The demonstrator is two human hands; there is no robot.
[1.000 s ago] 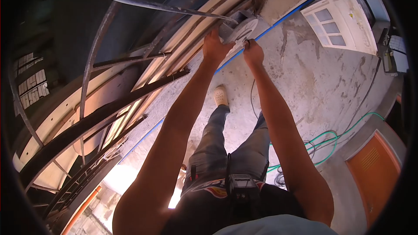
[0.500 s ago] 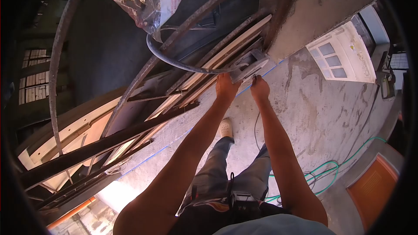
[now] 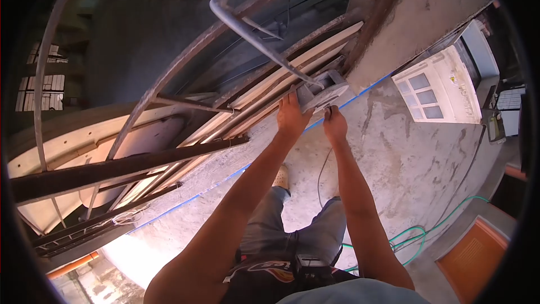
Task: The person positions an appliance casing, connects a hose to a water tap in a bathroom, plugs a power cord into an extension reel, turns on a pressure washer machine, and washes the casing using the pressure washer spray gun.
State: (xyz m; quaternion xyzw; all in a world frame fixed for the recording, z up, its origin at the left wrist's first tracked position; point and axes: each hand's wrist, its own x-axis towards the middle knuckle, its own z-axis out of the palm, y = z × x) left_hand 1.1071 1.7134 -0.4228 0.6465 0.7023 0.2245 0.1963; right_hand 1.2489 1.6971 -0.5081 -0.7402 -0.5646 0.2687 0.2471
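Two hands are reaching out to one grey box [image 3: 335, 89], which is sitting just beyond my fingertips and partly between them. My left hand [image 3: 291, 117] is meeting its near left edge, the fingers spreading up along the side and the thumb standing apart by the lower corner; whether they are gripping or only resting, I cannot tell. My right hand [image 3: 335, 125] is keeping close beside it, the fingers curling narrow around a small dark piece [image 3: 328, 111] under the box's near edge; what the piece is, I cannot make out.

A grey tube [image 3: 261, 48] is coming down from above my left fingers and ending at the box. Wood strips [image 3: 256, 101] are running just left of those fingers. A blue line [image 3: 374, 84] is passing beneath both hands, and a thin cable [image 3: 321, 174] is trailing below the right one. Well off to the right of my fingers, a white panel [image 3: 450, 81] is leaning at a slant; a green hose [image 3: 416, 237] is looping nearer my right elbow.
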